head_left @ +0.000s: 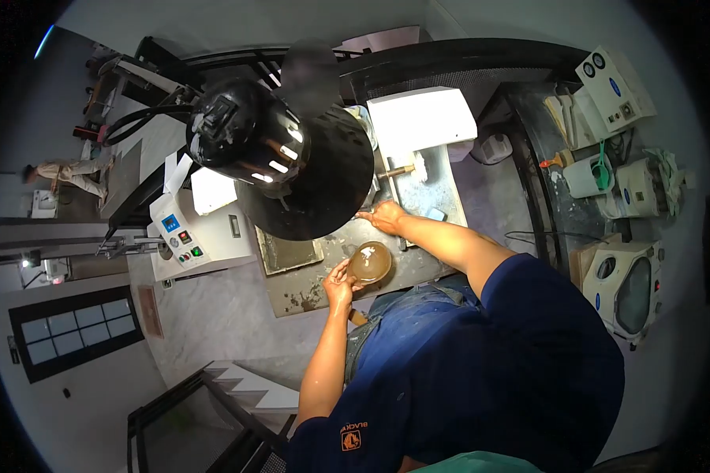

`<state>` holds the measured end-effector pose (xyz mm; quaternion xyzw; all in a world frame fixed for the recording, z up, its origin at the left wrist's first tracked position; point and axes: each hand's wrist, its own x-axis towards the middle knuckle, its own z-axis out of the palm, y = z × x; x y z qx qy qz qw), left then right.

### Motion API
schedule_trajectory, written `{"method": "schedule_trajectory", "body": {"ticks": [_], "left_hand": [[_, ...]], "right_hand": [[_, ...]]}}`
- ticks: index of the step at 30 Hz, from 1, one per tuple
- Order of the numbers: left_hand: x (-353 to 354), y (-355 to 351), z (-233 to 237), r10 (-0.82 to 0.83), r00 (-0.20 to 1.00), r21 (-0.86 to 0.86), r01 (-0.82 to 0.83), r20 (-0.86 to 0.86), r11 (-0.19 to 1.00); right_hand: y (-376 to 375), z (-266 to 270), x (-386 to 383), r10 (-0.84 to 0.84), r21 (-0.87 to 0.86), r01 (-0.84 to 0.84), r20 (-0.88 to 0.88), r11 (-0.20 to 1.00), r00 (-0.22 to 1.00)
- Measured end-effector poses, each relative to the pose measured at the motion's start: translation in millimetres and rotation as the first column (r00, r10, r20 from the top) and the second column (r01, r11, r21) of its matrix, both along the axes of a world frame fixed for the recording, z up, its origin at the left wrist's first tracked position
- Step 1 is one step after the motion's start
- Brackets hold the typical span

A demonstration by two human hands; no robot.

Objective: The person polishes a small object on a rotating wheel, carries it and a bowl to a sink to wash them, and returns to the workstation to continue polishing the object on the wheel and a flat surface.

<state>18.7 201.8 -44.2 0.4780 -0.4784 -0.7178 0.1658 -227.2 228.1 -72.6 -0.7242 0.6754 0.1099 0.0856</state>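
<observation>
Head view: lamp [319, 185] partly hides bench [418, 256] near bowl [371, 264], right hand [383, 217].

A round, brownish, see-through bowl [370, 263] at the near side of the stained grey worktable [415, 258].

The bowl looks smooth and shallow, its circular rim turned up toward the viewer, with bright white patches showing on its murky tan inside; whether they are glare or some white stuff, I can't tell. The left hand [339, 285] has its fingers against the bowl's left edge, and from here I can't make out whether the base touches the tabletop or sits just above it.
</observation>
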Motion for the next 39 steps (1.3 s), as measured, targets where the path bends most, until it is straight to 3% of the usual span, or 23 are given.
{"method": "schedule_trajectory", "body": {"ticks": [2, 4, 6, 8, 10, 17, 20, 22, 23, 24, 25, 26, 27, 29, 30, 32, 33, 35, 37, 38, 39], "left_hand": [[-5, 1, -5, 0.021, 0.999, 0.006, -0.021, -0.027, 1.000], [-11, 3, -5, 0.042, 0.998, 0.008, -0.042, -0.042, 0.999], [-14, 6, -5, 0.060, 0.996, 0.015, -0.059, -0.061, 0.998], [-19, 7, -2, 0.031, 0.998, -0.006, -0.032, -0.046, 0.999], [-21, 8, -8, 0.045, 0.998, 0.014, -0.045, -0.053, 0.999], [-27, 13, -19, 0.044, 0.996, 0.016, -0.043, -0.081, 0.999], [-30, 11, -19, 0.028, 0.999, -0.043, -0.027, 0.015, 0.999], [-30, 5, -4, 0.015, 0.973, -0.291, 0.054, 0.229, 0.955], [-29, 1, 10, 0.087, 0.962, -0.470, 0.047, 0.259, 0.881], [-28, -10, 14, 0.171, 0.978, -0.584, -0.067, 0.124, 0.809], [-39, -12, 68, 0.217, 0.973, -0.696, -0.210, -0.080, 0.687], [-46, -19, 113, 0.234, 0.960, -0.720, -0.272, -0.156, 0.638], [-50, -30, 152, 0.203, 0.961, -0.850, -0.264, -0.189, 0.456], [-63, -45, 228, 0.089, 0.881, -0.816, -0.465, -0.465, 0.344], [-63, -45, 268, 0.179, 0.940, -0.943, -0.312, -0.290, 0.112], [-80, -54, 329, -0.012, 0.898, -0.898, -0.440, -0.440, 0.011], [-92, -53, 355, -0.060, 0.877, -0.879, -0.476, -0.476, 0.017], [-114, -56, 391, -0.253, 0.844, -0.875, -0.483, -0.473, 0.027], [-132, -60, 403, -0.218, 0.909, -0.915, -0.386, -0.356, -0.118], [-138, -63, 406, -0.190, 0.940, -0.927, -0.320, -0.285, -0.193], [-144, -66, 409, -0.153, 0.962, -0.901, -0.266, -0.225, -0.344]], "right_hand": [[3, -6, -2, 0.040, -0.025, -0.040, 0.019, 0.999, 0.999], [13, 28, -11, 0.073, 0.020, -0.073, 0.010, 0.997, 0.997], [35, 61, -28, -0.044, -0.221, 0.092, 0.217, 0.971, 0.975], [58, 88, -40, -0.264, -0.608, 0.321, 0.185, 0.726, 0.947], [76, 93, -56, -0.420, -0.586, 0.445, 0.188, 0.677, 0.888], [126, 64, -56, -0.283, -0.428, 0.405, 0.320, 0.808, 0.904], [147, 61, -54, -0.266, -0.451, 0.438, 0.394, 0.778, 0.879], [163, 52, -58, -0.378, -0.431, 0.561, 0.440, 0.706, 0.814], [170, 46, -63, -0.428, -0.344, 0.588, 0.438, 0.732, 0.790], [176, 43, -66, -0.433, -0.343, 0.592, 0.440, 0.729, 0.787], [181, 41, -70, -0.428, -0.250, 0.569, 0.448, 0.783, 0.785], [185, 38, -72, -0.424, -0.151, 0.538, 0.457, 0.829, 0.782], [184, 32, -73, -0.419, -0.146, 0.533, 0.461, 0.833, 0.782], [180, 32, -73, -0.335, -0.226, 0.446, 0.398, 0.866, 0.854], [175, 35, -72, -0.296, -0.243, 0.400, 0.373, 0.883, 0.879], [161, 31, -73, -0.303, -0.163, 0.391, 0.394, 0.906, 0.868], [154, 28, -74, -0.313, -0.088, 0.379, 0.413, 0.921, 0.855], [145, 27, -72, -0.224, -0.196, 0.308, 0.359, 0.931, 0.906], [137, 15, -70, -0.055, -0.408, 0.176, 0.293, 0.896, 0.955], [135, 7, -73, -0.051, -0.413, 0.173, 0.291, 0.894, 0.955], [133, 7, -73, -0.060, -0.296, 0.132, 0.239, 0.946, 0.969]]}}
